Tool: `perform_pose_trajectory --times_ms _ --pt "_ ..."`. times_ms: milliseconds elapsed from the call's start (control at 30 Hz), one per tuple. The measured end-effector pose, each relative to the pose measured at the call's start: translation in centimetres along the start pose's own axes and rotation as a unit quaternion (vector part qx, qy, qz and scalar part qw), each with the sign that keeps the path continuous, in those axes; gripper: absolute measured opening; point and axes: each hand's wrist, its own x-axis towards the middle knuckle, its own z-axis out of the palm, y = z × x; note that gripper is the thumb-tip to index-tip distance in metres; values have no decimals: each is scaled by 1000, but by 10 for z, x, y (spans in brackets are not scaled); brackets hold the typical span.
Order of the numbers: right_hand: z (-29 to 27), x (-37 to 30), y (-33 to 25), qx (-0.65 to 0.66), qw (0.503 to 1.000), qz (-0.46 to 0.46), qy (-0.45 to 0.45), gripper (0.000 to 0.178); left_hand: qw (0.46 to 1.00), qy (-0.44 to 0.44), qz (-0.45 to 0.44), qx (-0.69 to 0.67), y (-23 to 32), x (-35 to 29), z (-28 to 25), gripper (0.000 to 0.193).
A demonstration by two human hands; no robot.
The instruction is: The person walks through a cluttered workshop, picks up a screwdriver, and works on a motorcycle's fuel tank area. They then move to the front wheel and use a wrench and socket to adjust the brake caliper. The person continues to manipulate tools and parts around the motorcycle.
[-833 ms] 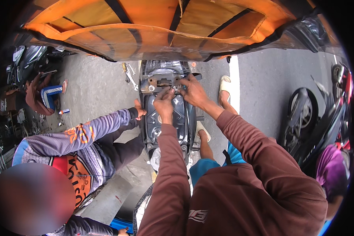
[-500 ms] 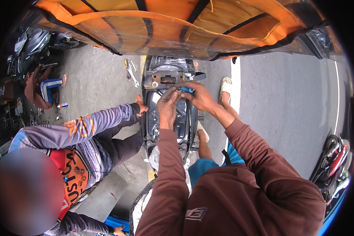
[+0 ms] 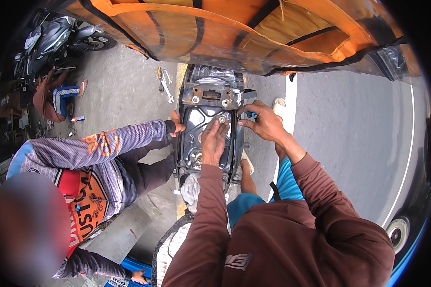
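My left hand (image 3: 213, 143) is over a black metal tank (image 3: 191, 131) in a stripped-down motorcycle body. A small round metal part (image 3: 221, 120), perhaps a nut or bushing, shows at its fingertips; its exact kind is too small to tell. To the right, my right hand (image 3: 267, 125) is bent around a small blue object (image 3: 250, 114), which looks like a short tool handle and is mostly hidden by the fingers. Beyond the tank is a rusty bracket (image 3: 210, 94) with a round bolt or bushing on either side.
A co-worker's hand (image 3: 178, 125) rests on the body's left edge. Wrenches (image 3: 166, 88) lie on the concrete at far left. A grey rag (image 3: 190, 189) sits at the near end. An orange canopy (image 3: 187, 21) hangs across the far side. Parked motorcycles (image 3: 52, 43) stand at upper left.
My hands have come apart: the right moved right with the blue object, while the left stays over the tank with the small metal part. The whole view has shifted slightly.
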Motion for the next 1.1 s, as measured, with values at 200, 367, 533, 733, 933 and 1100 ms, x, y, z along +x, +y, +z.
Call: perform_pose_trajectory --times_ms 200,367,533,733,933,1100 --pt "2 -5 20 276 956 69 -75 37 1000 23 10 0 -11 -13 -17 29" --pt "7 -22 28 637 734 209 -110 43 1000 -20 11 6 -11 -10 -13 26" --pt "21 -32 78 406 843 349 -44 51 996 26 -7 87 -14 -8 -19 26" --pt "60 -24 178 92 921 378 -6 61 984 74 -15 163 -30 -13 -30 30" --pt "64 -45 198 -10 924 368 100 50 959 106 44 260 -38 -8 -6 28" --pt "52 -57 161 23 938 336 80 40 968 102 97 210 -28 23 15 29"
